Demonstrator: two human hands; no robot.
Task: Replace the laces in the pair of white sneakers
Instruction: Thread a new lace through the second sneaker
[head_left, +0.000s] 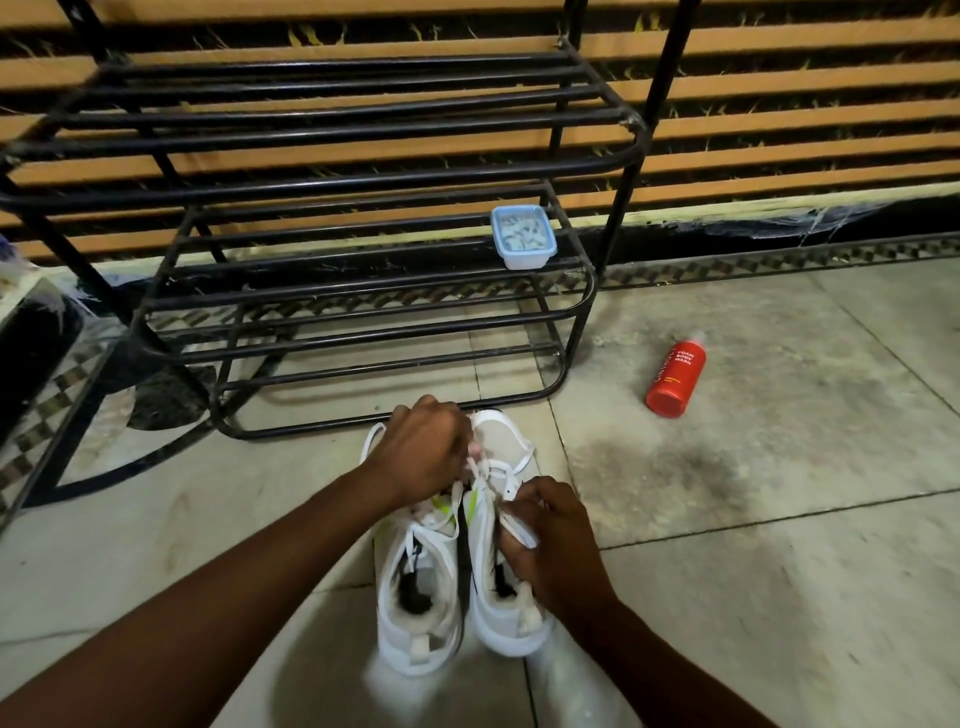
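Far from us stands a black metal shoe rack (332, 249) against a slatted wall, with a small blue container (523, 236) on the right end of one shelf. To the right a red bottle (675, 379) lies on its side on the tiled floor (779, 519), well apart from the shoes.

Near us the left sneaker (415, 587) and the right sneaker (506, 597) sit side by side, touching, toes toward the rack. The white laces (498, 473) loop loosely over the right sneaker's front, between our hands.

Our left hand (421, 452) reaches across the left sneaker's toe, knuckles up, fingers curled down and pinching the laces – the fingertips are blurred. Our right hand (550, 530) comes in from the right, fingers curled, gripping the right sneaker at its upper edge beside the opening.
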